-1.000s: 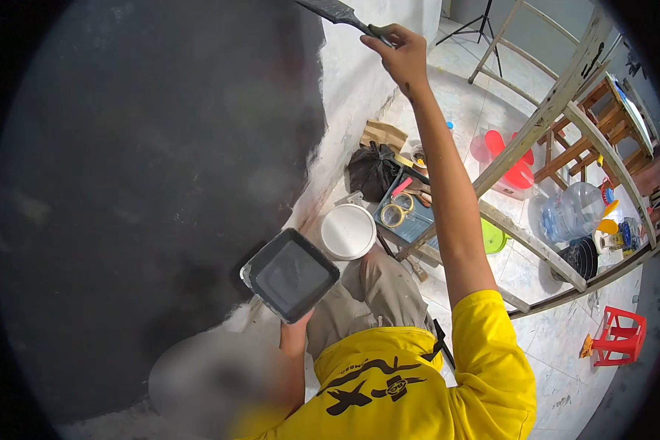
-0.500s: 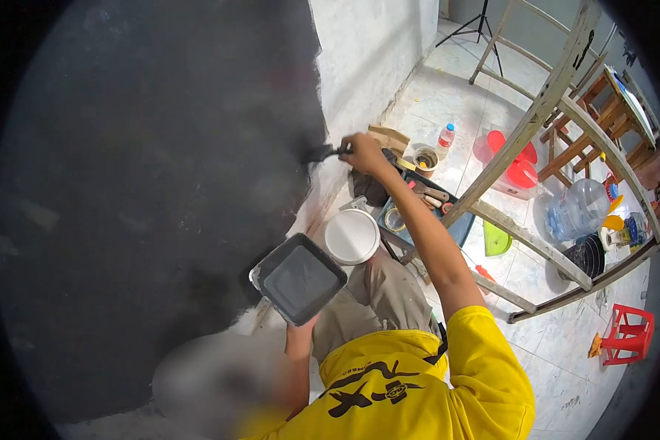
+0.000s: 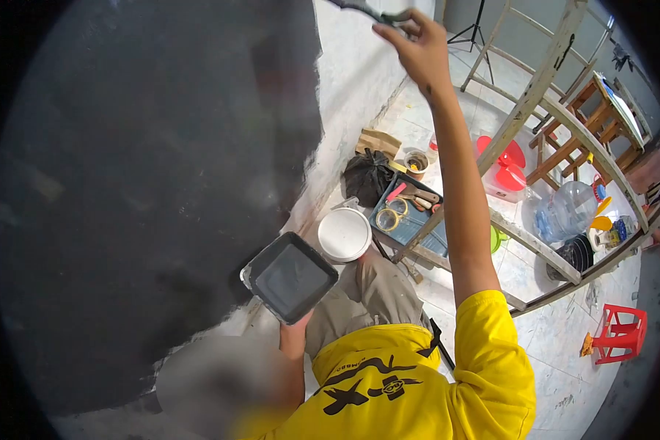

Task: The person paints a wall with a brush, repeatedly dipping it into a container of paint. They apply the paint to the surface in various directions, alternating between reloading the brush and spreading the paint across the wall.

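Note:
My right hand (image 3: 412,45) is stretched up near the top of the view, fingers closed round the dark handle of a paintbrush (image 3: 363,9). The brush's bristle end is cut off by the view's top edge. Low by the wall, my left hand (image 3: 296,328) supports a black square paint tray (image 3: 289,279) from below, its fingers mostly hidden under it. Dark grey paint lies in the tray. Dark grey paint covers most of the wall (image 3: 161,183), ending in a ragged edge against the white wall part (image 3: 345,81).
A white lidded bucket (image 3: 345,235) stands by my knee. Beyond it are a black plastic bag (image 3: 369,176) and a blue tray (image 3: 422,227) with tape rolls and tools. A ladder (image 3: 521,110) leans across the right. A red stool (image 3: 620,334) sits farther right.
My right hand has risen along the wall with the paintbrush, from beside the bag to the top of the view. The paint tray stays in my left hand, slightly shifted left.

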### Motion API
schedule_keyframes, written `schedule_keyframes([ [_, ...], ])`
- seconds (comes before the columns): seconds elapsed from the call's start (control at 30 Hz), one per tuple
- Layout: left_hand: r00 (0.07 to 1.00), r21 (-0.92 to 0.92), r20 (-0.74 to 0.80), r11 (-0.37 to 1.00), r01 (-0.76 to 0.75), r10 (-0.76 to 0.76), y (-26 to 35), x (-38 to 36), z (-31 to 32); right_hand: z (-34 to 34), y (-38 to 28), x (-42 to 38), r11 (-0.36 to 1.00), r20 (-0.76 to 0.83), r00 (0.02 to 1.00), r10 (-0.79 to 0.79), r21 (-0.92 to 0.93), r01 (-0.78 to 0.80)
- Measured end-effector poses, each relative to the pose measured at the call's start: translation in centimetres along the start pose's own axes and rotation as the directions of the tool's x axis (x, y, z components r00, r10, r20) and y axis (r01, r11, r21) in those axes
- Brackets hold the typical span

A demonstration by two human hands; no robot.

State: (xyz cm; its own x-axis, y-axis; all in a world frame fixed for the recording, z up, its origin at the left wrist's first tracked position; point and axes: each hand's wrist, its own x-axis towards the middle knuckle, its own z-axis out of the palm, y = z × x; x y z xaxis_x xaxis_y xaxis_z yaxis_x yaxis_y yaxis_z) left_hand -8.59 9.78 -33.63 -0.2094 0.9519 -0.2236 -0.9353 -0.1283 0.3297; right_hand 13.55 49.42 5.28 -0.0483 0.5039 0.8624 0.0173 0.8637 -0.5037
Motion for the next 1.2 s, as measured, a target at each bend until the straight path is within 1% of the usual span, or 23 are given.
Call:
schedule_keyframes([
  [0.03,1.0,0.009,0.019,1.0,-0.005,0.004,0.0,0.0,0.2,-0.6,0.2,-1.4,1.0,0.018,1.0,0.022,0.021,-0.022],
  [0.07,0.999,0.012,0.046,1.0,0.004,-0.005,0.1,0.0,0.4,-1.3,-1.1,-3.2,0.978,0.11,0.977,0.18,-0.125,-0.166],
  [0.1,0.997,0.01,0.076,1.0,0.016,-0.017,0.1,0.1,0.7,-1.4,-2.3,-5.5,0.963,0.091,0.987,0.134,-0.246,-0.108],
  [0.13,0.995,0.009,0.101,1.0,0.02,-0.021,0.2,0.1,1.1,-1.9,-3.4,-7.4,0.956,0.245,0.932,0.269,-0.182,-0.228],
  [0.17,0.993,0.012,0.119,1.0,0.016,-0.017,0.2,0.0,1.4,-2.2,-4.9,-9.2,0.92,0.349,0.861,0.37,-0.268,-0.287],
  [0.2,0.991,0.02,0.136,1.0,0.007,-0.01,0.3,-0.1,1.9,-2.4,-5.9,-11.3,0.922,0.439,0.811,0.386,-0.208,-0.327],
  [0.23,0.988,0.031,0.152,1.0,-0.002,-0.003,0.4,-0.2,2.6,-2.7,-5.9,-13.3,0.955,0.552,0.779,0.298,-0.169,-0.245],
  [0.27,0.986,0.038,0.166,0.999,-0.016,0.009,0.5,-0.4,3.2,-3.0,-6.6,-14.9,0.981,0.618,0.765,0.18,-0.171,-0.093],
  [0.3,0.984,0.044,0.176,0.998,-0.037,0.029,0.6,-0.6,3.9,-3.3,-8.0,-15.8,0.961,0.727,0.628,0.276,-0.201,-0.19],
  [0.4,0.99,-0.064,0.14,0.998,-0.009,0.018,0.8,-0.5,9.2,-3.6,-11.1,-17.0,0.966,0.843,0.475,0.254,-0.197,-0.165],
  [0.43,0.982,0.21,0.185,0.975,-0.079,0.04,1.0,-0.3,10.0,-3.7,-11.0,-17.9,0.978,0.84,0.502,0.206,-0.16,-0.134],
  [0.47,0.975,0.467,0.22,0.873,-0.139,0.037,1.2,0.0,10.4,-3.6,-11.0,-18.2,0.99,0.836,0.531,0.139,-0.118,-0.074],
  [0.5,0.969,0.516,0.223,0.831,-0.209,0.106,1.3,0.0,11.0,-3.7,-11.2,-17.9,0.983,0.862,0.475,0.179,-0.145,-0.109],
  [0.53,0.959,0.566,0.231,0.778,-0.272,0.167,1.0,0.3,11.8,-3.7,-11.7,-17.6,0.984,0.865,0.469,0.177,-0.15,-0.094],
  [0.6,0.92,0.657,0.289,0.644,-0.392,0.265,0.9,0.9,13.2,-3.8,-13.1,-16.8,0.967,0.85,0.461,0.255,-0.238,-0.096],
  [0.63,0.956,0.526,0.196,0.799,-0.292,0.22,1.2,0.8,13.9,-3.8,-13.2,-16.9,0.967,0.848,0.465,0.255,-0.226,-0.117],
  [0.67,0.98,0.358,0.126,0.914,-0.191,0.155,1.6,1.0,14.9,-3.9,-13.3,-16.9,0.967,0.843,0.475,0.255,-0.22,-0.129],
  [0.7,0.994,0.167,0.074,0.982,-0.086,0.074,1.7,1.1,15.3,-4.1,-13.4,-16.8,0.966,0.836,0.485,0.257,-0.215,-0.14],
  [0.8,0.996,0.107,0.073,0.993,-0.052,0.045,1.4,1.9,14.8,-4.5,-13.5,-16.5,0.972,0.856,0.462,0.232,-0.22,-0.081],
  [0.93,0.995,0.014,0.096,1.0,0.02,-0.021,0.7,2.1,15.0,-5.0,-14.4,-16.0,0.952,0.851,0.428,0.303,-0.289,-0.099],
  [1.03,0.983,0.017,0.168,0.997,0.074,-0.075,0.5,1.3,15.9,-5.3,-14.3,-16.3,0.946,0.847,0.423,0.322,-0.305,-0.109],
  [1.13,0.996,0.061,0.022,0.994,0.086,-0.088,0.5,0.5,17.6,-5.6,-13.7,-16.7,0.951,0.85,0.432,0.303,-0.296,-0.085],
  [1.2,0.995,0.025,0.061,0.996,0.08,-0.081,-0.1,1.3,16.6,-6.1,-13.6,-16.5,0.958,0.854,0.44,0.276,-0.284,-0.05],
])
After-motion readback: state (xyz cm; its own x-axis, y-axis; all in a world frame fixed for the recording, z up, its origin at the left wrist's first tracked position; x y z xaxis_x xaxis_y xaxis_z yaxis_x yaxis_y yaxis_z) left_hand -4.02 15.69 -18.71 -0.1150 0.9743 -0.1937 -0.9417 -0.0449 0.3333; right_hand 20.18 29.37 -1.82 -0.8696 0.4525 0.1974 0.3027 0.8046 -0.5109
